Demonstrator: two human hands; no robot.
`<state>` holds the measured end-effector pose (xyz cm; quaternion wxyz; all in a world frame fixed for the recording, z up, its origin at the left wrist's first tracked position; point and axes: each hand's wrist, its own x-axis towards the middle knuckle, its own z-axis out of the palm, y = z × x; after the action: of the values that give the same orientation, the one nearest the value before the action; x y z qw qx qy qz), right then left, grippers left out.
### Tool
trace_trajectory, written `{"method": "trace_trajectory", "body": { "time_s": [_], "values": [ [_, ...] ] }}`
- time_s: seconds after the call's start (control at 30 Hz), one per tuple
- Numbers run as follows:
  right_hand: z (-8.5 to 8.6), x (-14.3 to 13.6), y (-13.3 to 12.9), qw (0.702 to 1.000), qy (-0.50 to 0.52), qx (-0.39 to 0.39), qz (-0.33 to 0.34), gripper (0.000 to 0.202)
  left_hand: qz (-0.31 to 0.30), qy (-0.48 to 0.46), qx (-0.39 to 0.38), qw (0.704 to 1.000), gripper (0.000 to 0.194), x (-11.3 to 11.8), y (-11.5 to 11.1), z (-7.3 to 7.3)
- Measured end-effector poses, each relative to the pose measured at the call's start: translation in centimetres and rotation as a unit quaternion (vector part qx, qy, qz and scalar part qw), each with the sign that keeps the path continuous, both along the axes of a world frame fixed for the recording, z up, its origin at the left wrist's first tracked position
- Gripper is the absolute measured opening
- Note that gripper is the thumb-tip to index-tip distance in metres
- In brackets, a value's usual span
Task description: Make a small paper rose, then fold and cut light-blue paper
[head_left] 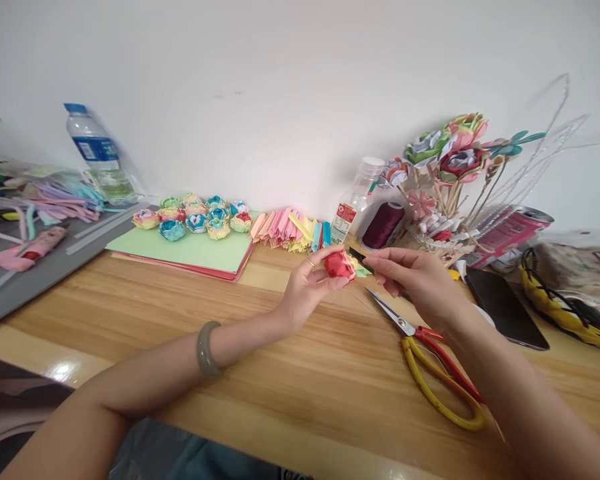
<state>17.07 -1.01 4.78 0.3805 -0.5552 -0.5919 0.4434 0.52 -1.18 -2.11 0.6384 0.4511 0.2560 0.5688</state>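
Note:
Between the thumb and fingers of my left hand [310, 283] is a red paper flower [339, 265], tilted to the right, with pale yellow and green petals at its far side. Close by on the right, my right hand [405, 270] is closed in a pinch; what its fingertips hold is too small to make out. A dark narrow piece shows near those fingertips. Below the right hand and forearm lie scissors [404, 325] with red and yellow handles, blades slightly apart. A fine thread runs over the table near them.
Several finished paper flowers [196, 223] sit on green paper sheets [130, 248]. Folded paper strips [285, 230], a clear bottle [355, 200] and a purple thread spool [383, 225] stand along the wall. A flower arrangement [463, 167] and phone [505, 308] are right; a glue gun [45, 243] lies left.

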Motion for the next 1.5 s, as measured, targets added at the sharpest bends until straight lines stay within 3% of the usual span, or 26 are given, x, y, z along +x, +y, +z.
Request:
{"method": "trace_trajectory", "body": {
  "time_s": [0.07,0.13,0.23,0.33,0.5,0.6,0.73,0.8,0.93,1.1,1.33,1.5],
  "values": [
    [-0.2,-0.1,-0.3,0.993,-0.055,0.102,-0.028,0.027,-0.011,-0.014,-0.016,1.0,0.051,-0.1,-0.1,0.2],
    [-0.7,-0.2,-0.6,0.964,-0.138,0.22,-0.053,0.023,-0.019,-0.025,-0.03,0.999,0.05,-0.1,-0.1,0.3],
    [-1.7,-0.4,-0.9,0.883,-0.256,0.391,-0.049,0.022,-0.022,-0.042,-0.038,0.998,0.047,-0.1,-0.2,0.6],
    [-2.7,-0.8,-1.1,0.807,-0.314,0.5,-0.018,0.023,-0.025,-0.055,-0.038,0.997,0.044,-0.1,-0.3,0.6],
    [-3.3,-0.9,-1.4,0.685,-0.407,0.604,-0.022,0.026,-0.031,-0.062,-0.036,0.997,0.042,-0.1,-0.2,0.5],
    [-3.2,-0.8,-1.3,0.662,-0.419,0.62,-0.044,0.027,-0.031,-0.061,-0.037,0.997,0.044,-0.1,-0.2,0.5],
    [-3.2,-0.7,-1.2,0.638,-0.432,0.638,0.002,0.022,-0.031,-0.061,-0.037,0.997,0.044,-0.1,-0.2,0.5],
    [-3.3,-0.6,-1.2,0.648,-0.421,0.635,0.015,0.024,-0.033,-0.063,-0.038,0.997,0.044,-0.1,-0.2,0.5],
    [-3.5,-0.3,-1.1,0.712,-0.357,0.604,-0.024,0.026,-0.044,-0.066,-0.04,0.996,0.046,-0.1,-0.2,0.5],
    [-3.4,-0.5,-1.1,0.718,-0.346,0.603,0.028,0.024,-0.065,-0.08,-0.037,0.994,0.045,-0.2,-0.2,0.5],
    [-2.3,-0.8,-1.6,0.844,-0.22,0.489,-0.023,0.016,-0.098,-0.098,-0.061,0.989,0.055,-0.4,-0.2,0.7],
    [-1.8,-1.1,-1.7,0.905,-0.166,0.39,0.031,0.011,-0.097,-0.11,-0.06,0.987,0.047,-0.2,-0.1,0.4]
  ]
}}
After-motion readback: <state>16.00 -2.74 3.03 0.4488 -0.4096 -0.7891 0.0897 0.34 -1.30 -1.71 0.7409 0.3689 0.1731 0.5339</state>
